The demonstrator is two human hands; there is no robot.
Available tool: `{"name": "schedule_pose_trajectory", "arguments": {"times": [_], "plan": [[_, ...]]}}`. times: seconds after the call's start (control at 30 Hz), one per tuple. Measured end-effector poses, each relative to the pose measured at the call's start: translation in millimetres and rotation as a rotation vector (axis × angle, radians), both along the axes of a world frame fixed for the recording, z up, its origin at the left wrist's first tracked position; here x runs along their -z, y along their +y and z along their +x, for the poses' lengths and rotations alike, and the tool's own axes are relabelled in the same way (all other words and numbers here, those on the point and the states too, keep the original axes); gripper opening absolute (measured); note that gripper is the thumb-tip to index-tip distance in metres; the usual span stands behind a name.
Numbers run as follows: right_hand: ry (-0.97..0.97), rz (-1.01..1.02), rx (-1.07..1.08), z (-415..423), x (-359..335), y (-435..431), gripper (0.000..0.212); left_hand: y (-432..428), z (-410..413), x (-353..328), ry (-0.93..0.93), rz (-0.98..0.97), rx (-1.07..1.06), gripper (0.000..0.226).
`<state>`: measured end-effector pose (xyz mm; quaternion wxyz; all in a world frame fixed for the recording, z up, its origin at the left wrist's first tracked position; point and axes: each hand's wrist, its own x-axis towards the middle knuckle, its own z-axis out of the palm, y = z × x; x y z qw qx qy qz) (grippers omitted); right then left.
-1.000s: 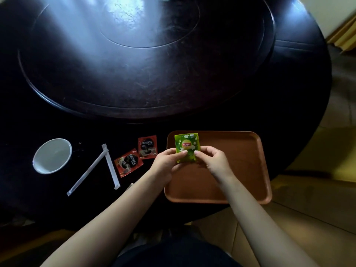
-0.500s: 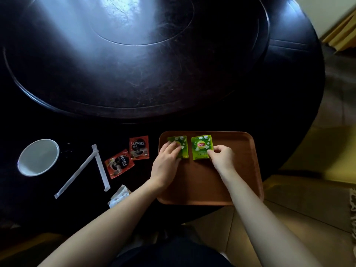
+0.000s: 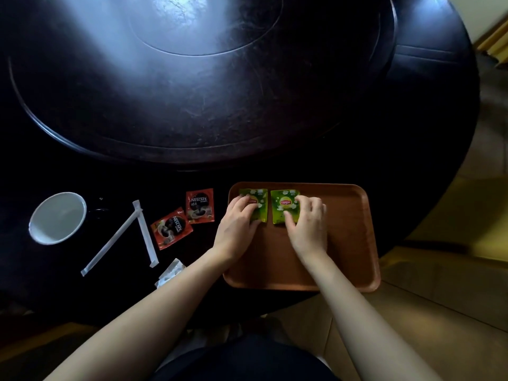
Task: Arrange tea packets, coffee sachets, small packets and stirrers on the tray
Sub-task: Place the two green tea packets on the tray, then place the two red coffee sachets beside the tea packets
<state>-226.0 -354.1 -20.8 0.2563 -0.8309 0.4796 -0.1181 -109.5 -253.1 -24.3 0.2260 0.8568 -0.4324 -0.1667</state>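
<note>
Two green tea packets lie side by side in the far left corner of the brown tray (image 3: 349, 243). My left hand (image 3: 236, 226) rests flat on the left tea packet (image 3: 259, 200), fingers spread over it. My right hand (image 3: 309, 226) presses on the right tea packet (image 3: 283, 204), thumb at its near edge. Left of the tray, on the dark table, lie two red coffee sachets (image 3: 199, 205) (image 3: 171, 228), two white wrapped stirrers (image 3: 144, 232) (image 3: 110, 243) forming a V, and small white packets (image 3: 171, 272) partly hidden by my left forearm.
A white cup (image 3: 56, 217) stands at the far left of the round dark table (image 3: 384, 138). A raised turntable (image 3: 192, 78) fills the table's middle. The tray's near edge overhangs the table rim, with the floor at the right.
The two tea packets, held together in both hands above the tray a second ago, have been parted and laid flat side by side. Both hands now press down on them.
</note>
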Motion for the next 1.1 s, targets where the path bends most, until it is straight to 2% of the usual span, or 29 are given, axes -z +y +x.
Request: {"name": "schedule_pose_trajectory", "arguments": {"times": [0.1, 0.4, 0.53, 0.67, 0.77, 0.87, 0.97, 1.1], "plan": [[0.054, -0.039, -0.108, -2.0, 6.6, -0.3, 0.045, -0.5, 0.5, -0.2, 0.000, -0.003, 0.005, 0.042], [0.061, -0.057, -0.093, 1.5, 7.1, -1.2, 0.045, -1.5, 2.3, -3.1, 0.005, 0.002, 0.021, 0.042], [0.005, -0.041, -0.055, 2.6, 0.7, -0.2, 0.039, 4.6, 2.2, -14.1, 0.036, -0.123, 0.029, 0.037], [-0.088, -0.091, -0.090, 25.5, -19.6, 11.9, 0.029, 32.0, 23.7, -24.1, 0.000, -0.220, -0.105, 0.033], [-0.085, -0.130, -0.247, 57.2, -33.9, 30.8, 0.024, 64.6, 51.7, -22.7, -0.037, -0.121, -0.285, 0.038], [0.051, -0.122, -0.432, 94.5, -36.2, 51.2, 0.035, 93.5, 74.3, -19.1, 0.021, 0.112, -0.415, 0.057], [0.209, -0.136, -0.538, 127.6, -29.0, 61.7, 0.048, 107.1, 83.9, -17.1, 0.017, 0.239, -0.380, 0.068], [0.362, -0.164, -0.556, 150.7, -15.0, 64.1, 0.058, 110.2, 90.2, -16.9, -0.095, 0.255, -0.336, 0.062]]}}
